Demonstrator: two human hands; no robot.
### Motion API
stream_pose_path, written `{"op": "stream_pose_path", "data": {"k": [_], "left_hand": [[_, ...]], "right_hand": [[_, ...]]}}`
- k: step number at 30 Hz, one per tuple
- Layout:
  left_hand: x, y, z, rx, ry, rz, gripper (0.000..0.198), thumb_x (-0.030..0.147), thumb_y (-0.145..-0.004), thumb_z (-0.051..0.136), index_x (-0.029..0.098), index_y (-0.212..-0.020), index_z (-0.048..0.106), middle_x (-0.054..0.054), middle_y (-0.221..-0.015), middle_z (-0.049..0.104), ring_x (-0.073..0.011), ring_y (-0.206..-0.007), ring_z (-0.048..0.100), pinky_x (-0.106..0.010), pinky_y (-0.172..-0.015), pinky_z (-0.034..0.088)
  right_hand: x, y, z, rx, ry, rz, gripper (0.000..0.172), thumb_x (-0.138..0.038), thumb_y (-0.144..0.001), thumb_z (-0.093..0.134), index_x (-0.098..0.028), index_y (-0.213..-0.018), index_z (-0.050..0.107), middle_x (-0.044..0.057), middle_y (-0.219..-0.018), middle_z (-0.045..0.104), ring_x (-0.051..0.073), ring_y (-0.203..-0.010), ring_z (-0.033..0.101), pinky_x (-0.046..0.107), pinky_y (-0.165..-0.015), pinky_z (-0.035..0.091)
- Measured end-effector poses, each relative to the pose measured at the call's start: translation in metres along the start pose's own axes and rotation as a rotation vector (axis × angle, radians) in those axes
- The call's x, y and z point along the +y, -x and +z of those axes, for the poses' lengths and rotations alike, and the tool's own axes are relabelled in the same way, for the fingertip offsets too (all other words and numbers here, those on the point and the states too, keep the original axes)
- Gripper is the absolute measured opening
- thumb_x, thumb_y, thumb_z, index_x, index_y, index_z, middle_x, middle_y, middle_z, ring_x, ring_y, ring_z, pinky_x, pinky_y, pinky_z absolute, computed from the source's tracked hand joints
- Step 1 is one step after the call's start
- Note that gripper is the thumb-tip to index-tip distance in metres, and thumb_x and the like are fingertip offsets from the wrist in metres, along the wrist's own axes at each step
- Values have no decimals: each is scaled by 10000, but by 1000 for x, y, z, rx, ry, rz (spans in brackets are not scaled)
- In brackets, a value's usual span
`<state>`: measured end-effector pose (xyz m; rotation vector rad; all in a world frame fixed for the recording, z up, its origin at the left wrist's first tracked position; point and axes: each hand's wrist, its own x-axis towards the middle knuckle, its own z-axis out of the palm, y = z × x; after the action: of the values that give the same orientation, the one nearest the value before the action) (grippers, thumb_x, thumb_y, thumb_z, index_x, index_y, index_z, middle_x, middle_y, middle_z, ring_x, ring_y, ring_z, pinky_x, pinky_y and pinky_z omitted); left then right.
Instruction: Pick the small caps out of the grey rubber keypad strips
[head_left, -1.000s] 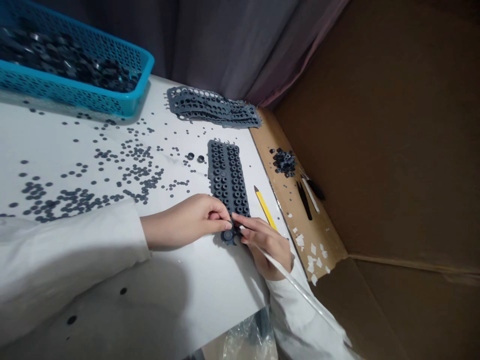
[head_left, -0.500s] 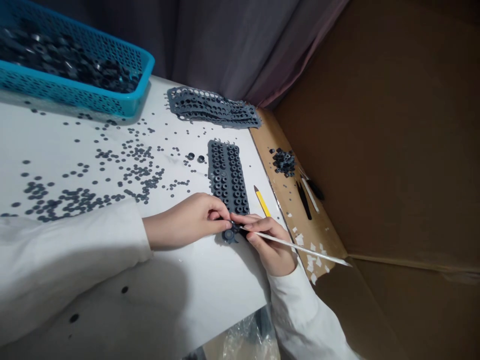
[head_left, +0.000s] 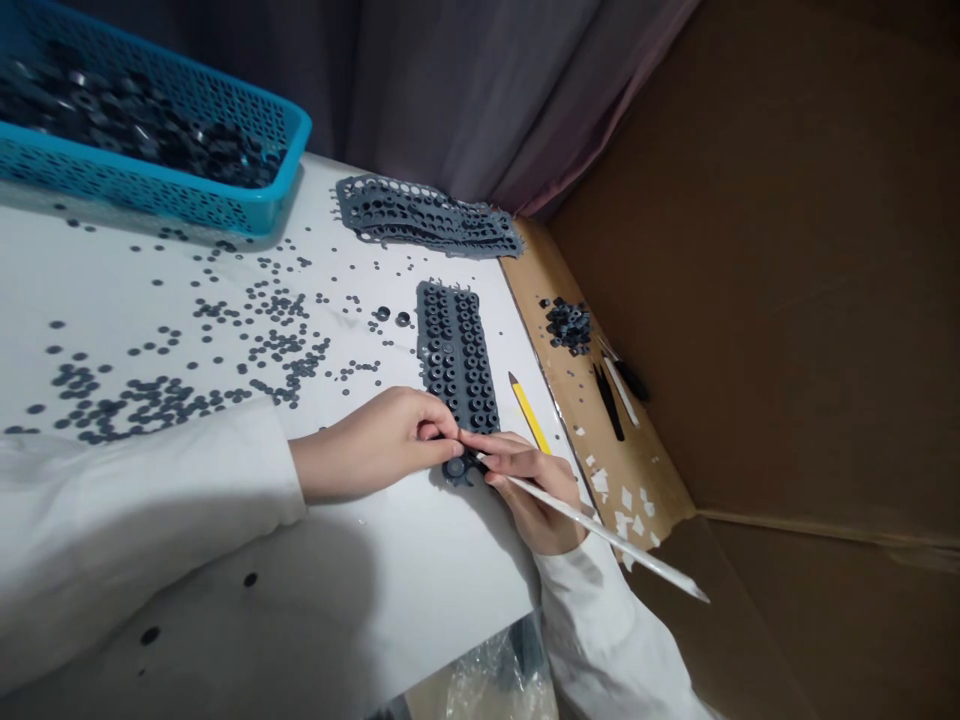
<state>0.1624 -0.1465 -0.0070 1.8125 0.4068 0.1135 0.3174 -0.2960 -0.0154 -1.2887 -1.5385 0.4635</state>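
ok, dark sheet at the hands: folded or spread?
Spread: the dark sheet lies on the white table, rows of round pieces showing; fingers hide part.

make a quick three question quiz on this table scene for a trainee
1. Which hand holds the white stick: a) left, b) right, c) neither?
2. True or false: the left hand is at the near end of the studded strip.
3. Fill the blank: many small dark ____ lie scattered on the white table.

Key: 1. b, the right hand; 2. true; 3. discs.
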Motion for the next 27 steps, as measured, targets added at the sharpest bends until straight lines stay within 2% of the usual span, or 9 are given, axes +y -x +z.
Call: {"op": "stream_pose_path", "data": {"k": [4,11,17,21,24,27], "left_hand": [[0,0,0,4,5,-10,191,309,-818,552,170,-708,621,57,-606,360,-124,-590,383,-232,-538,289],[1,1,0,3,-2,-13,193,309,-818,541,165,-728,633,53,-611,369,-123,-586,383,-233,-534,286],[-3,-1,0,-3,10,2,189,306,-812,540,166,-720,626,46,-615,393,-128,-596,403,-237,-538,285],[-4,-2,0,-4,5,16,174,306,-798,548,175,-705,617,43,-623,416,-131,-603,415,-238,-554,300],[-3,-2,0,-8,-11,10,177,304,-786,558,176,-670,595,45,-613,412,-126,-591,405,-240,-554,297],[0,-1,0,-17,-26,-2,179,311,-785,563,177,-695,641,43,-601,413,-129,-586,410,-245,-549,294]], "right_hand": [[1,0,0,-33,70,-73,199,-134,-870,613,-264,-1013,660,67,-1188,713,220,-999,704,431,-850,591],[6,9,1,-57,145,-97,429,-51,-843,626,-334,-1166,627,48,-1271,668,187,-998,676,378,-787,606],[-4,4,1,-98,320,-57,375,-94,-868,607,-291,-1184,645,72,-1189,709,183,-975,693,343,-838,605],[-7,3,2,-117,428,-100,408,-91,-878,582,-283,-1236,616,75,-1185,711,193,-972,693,342,-844,604],[-5,5,3,-102,423,-126,421,-75,-871,593,-302,-1223,618,68,-1224,693,203,-978,692,360,-833,605],[-2,6,3,-56,348,-136,404,-60,-853,614,-317,-1164,633,58,-1234,689,195,-956,696,351,-782,608]]}}
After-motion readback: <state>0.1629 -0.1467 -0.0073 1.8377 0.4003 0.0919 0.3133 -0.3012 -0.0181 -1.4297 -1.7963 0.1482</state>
